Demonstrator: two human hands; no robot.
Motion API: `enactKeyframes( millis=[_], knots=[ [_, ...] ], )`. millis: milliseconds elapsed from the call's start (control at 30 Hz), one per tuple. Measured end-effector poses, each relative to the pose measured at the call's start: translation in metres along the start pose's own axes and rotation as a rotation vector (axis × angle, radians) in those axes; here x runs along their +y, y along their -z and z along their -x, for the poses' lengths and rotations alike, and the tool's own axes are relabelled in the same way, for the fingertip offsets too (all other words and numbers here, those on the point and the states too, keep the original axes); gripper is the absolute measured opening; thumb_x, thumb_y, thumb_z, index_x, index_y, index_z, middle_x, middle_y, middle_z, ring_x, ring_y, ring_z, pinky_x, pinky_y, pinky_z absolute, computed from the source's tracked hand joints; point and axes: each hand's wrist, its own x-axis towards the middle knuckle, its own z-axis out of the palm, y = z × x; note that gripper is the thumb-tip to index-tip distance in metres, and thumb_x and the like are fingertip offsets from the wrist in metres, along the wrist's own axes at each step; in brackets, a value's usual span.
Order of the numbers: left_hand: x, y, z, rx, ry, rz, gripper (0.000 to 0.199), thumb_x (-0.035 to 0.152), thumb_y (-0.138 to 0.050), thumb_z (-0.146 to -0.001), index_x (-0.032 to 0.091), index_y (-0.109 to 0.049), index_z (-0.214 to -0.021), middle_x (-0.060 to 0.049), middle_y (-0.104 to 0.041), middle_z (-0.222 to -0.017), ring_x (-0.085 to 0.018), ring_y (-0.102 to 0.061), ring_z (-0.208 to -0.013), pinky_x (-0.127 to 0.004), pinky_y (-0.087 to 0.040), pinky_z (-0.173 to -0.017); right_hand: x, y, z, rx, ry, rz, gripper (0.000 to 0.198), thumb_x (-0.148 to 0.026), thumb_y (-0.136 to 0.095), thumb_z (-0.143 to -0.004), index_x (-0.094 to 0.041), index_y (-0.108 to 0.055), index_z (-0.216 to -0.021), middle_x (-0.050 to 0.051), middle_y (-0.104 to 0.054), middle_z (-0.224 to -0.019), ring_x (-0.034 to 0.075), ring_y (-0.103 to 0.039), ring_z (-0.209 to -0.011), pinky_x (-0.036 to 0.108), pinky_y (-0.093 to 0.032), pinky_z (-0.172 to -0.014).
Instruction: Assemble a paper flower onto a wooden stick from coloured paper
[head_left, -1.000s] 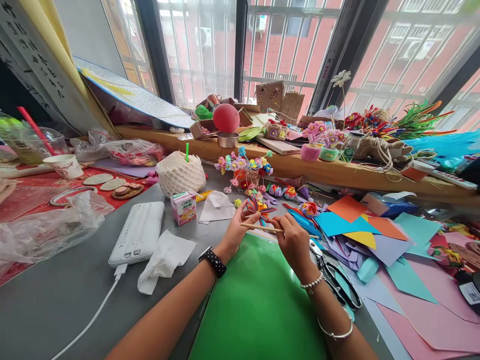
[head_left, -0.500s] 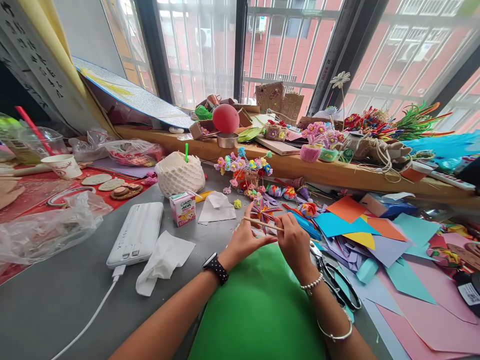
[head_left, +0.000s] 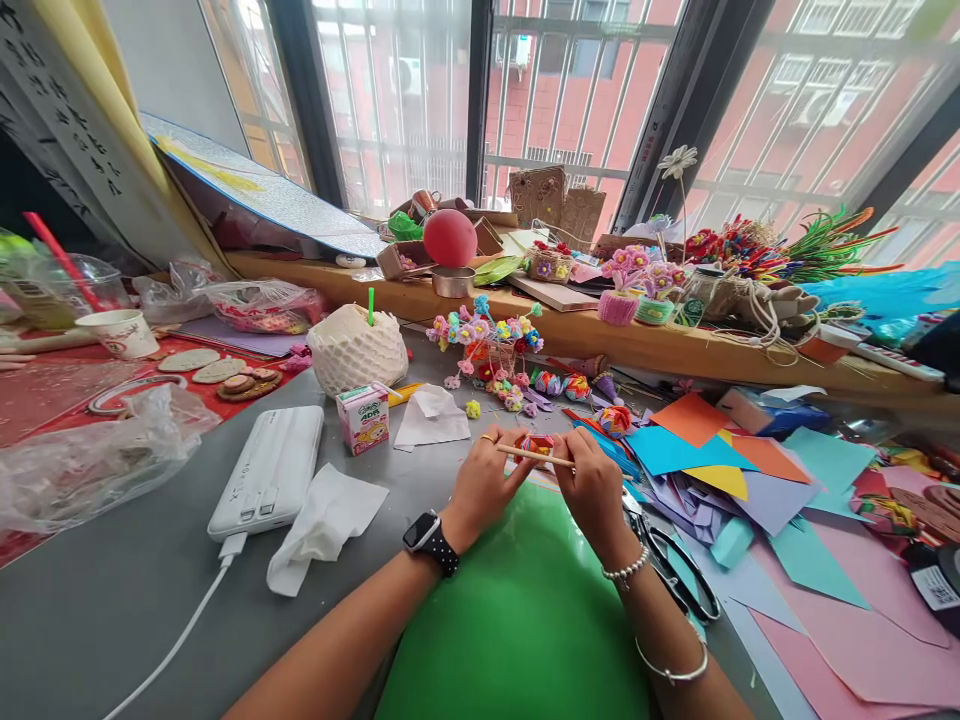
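My left hand (head_left: 484,490) is closed around the near side of a small multicoloured striped paper piece (head_left: 535,446), which is partly hidden by fingers. From the right, my right hand (head_left: 598,492) pinches a thin wooden stick (head_left: 534,458) that lies across the front of this piece. The stick's left end reaches my left fingers. Both hands are close together above a large, glossy, green rounded surface (head_left: 540,610). Large black-handled scissors (head_left: 679,570) lie beside my right wrist. Just beyond the hands rests a striped paper ball (head_left: 615,421).
Coloured paper sheets (head_left: 817,560) cover the right side. A power bank (head_left: 266,470) with a cable, crumpled tissue (head_left: 330,525), a small pink box (head_left: 364,418) and a white coconut (head_left: 358,350) stand left. Flower crafts (head_left: 487,345) sit ahead. Another person's hand (head_left: 11,352) shows at the far left edge.
The striped paper strips, spread out between my hands before, are now gathered into a compact piece. My left fingers have curled in, and the stick has dropped slightly lower.
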Motion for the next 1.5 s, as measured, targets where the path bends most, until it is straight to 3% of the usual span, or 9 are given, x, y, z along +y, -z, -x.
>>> enactKeyframes(
  millis=[300,500,767,933,1500],
  knots=[
    [0.005,0.003,0.001,0.099,-0.151,0.095,0.022,0.029,-0.048,-0.078,0.019,-0.054,-0.096,-0.007,-0.052,-0.098,-0.017,-0.048,-0.097,-0.032,-0.041,-0.085,-0.005,0.001,-0.001,-0.003,0.04,0.034,0.033,-0.026,-0.029,-0.088,-0.017,-0.046,-0.061,0.001,-0.047,-0.059,0.011,-0.042,-0.05,0.022,-0.027,-0.047],
    [0.002,0.003,-0.001,0.108,-0.084,0.185,0.013,0.024,-0.048,-0.079,0.019,-0.056,-0.088,-0.004,-0.056,-0.086,-0.014,-0.052,-0.082,-0.028,-0.044,-0.073,-0.006,0.002,-0.003,-0.091,0.054,0.003,0.032,-0.026,-0.031,-0.087,-0.017,-0.049,-0.063,0.001,-0.048,-0.06,0.01,-0.042,-0.049,0.022,-0.028,-0.046],
    [0.0,0.004,-0.001,0.135,-0.089,0.163,0.01,0.023,-0.051,-0.077,0.018,-0.055,-0.084,-0.003,-0.056,-0.083,-0.014,-0.053,-0.081,-0.026,-0.044,-0.072,0.005,0.014,-0.009,-0.17,0.089,-0.204,0.023,-0.039,-0.05,-0.079,-0.017,-0.056,-0.078,0.002,-0.055,-0.074,0.012,-0.054,-0.064,0.021,-0.04,-0.057],
    [0.002,0.003,0.001,0.143,-0.144,0.142,0.014,0.023,-0.05,-0.078,0.018,-0.055,-0.09,-0.004,-0.057,-0.087,-0.014,-0.053,-0.083,-0.026,-0.044,-0.074,0.009,0.018,-0.011,-0.191,0.12,-0.227,0.021,-0.034,-0.052,-0.078,-0.019,-0.06,-0.09,0.004,-0.055,-0.083,0.013,-0.056,-0.068,0.022,-0.044,-0.059],
    [0.007,0.005,0.002,0.239,-0.128,0.028,0.008,0.024,-0.05,-0.078,0.02,-0.051,-0.085,0.0,-0.06,-0.08,-0.013,-0.055,-0.077,-0.027,-0.043,-0.073,0.005,0.011,-0.007,-0.1,0.165,-0.312,0.019,-0.026,-0.05,-0.08,-0.018,-0.064,-0.089,0.005,-0.056,-0.075,0.012,-0.055,-0.062,0.023,-0.046,-0.056]
  ],
)
